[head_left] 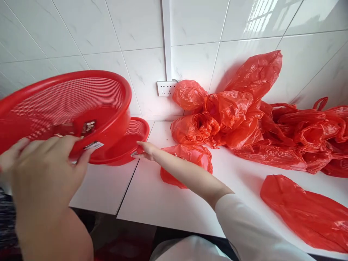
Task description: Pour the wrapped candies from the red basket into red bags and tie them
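Gripping 1 tilted red basket [65, 105] in left hand [46, 174], right hand [146, 149] pinching lower basket [133, 136] rim; could slip (thin hold), skidding across worktop [152, 195].

Red slotted basket [67, 105] lifted, tilted; second basket [130, 139] on counter

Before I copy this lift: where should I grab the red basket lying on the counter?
Probably by the rim, from the near right side. The lower basket lies mouth-up, its rolled edge exposed there; the right hand already touches it, while the lifted basket covers its left.
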The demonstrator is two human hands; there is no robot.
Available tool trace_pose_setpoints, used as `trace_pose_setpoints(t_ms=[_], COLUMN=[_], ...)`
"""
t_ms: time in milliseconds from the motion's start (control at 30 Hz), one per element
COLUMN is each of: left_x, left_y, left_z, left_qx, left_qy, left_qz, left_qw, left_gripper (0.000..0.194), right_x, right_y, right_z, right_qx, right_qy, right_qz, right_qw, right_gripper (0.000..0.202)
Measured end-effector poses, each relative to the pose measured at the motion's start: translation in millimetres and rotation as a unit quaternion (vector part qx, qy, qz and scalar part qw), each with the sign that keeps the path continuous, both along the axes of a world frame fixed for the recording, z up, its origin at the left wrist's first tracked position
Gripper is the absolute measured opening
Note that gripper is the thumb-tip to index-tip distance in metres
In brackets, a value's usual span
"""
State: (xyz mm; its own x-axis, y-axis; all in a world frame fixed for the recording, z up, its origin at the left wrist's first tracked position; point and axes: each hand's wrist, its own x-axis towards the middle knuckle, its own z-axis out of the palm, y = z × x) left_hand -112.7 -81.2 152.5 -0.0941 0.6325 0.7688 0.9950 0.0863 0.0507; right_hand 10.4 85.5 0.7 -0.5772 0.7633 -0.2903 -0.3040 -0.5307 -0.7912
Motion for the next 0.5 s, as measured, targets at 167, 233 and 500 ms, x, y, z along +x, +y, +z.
trace_pose_setpoints(t_ms=[167,233,500], left_x=[20.8,28.9,62.7], left_y=[46.1,67.4,144.1], left_z=[-13.4,-25.3,-84.6], left_qx=[-0.040,-0.060,-0.116], left_qy=[0.158,0.166,0.103], left_qz=[-0.041,-0.066,-0.149], left_qw=[0.986,0.982,0.977], left_gripper=[0.014,0.015,0.024], right_x=[-2.6,14.5,146.3], right_y=[-18.1,-33.1,-125.3], right_z=[-2.5,-2.1,18.1], right_qx=[0.069,0.134,0.468], right_qy=[-0.052,-0.080,-0.170], right_qz=[0.087,0.148,0.280], right_qw=[0.992,0.977,0.821], right_gripper=[0.028,0.021,0.037])
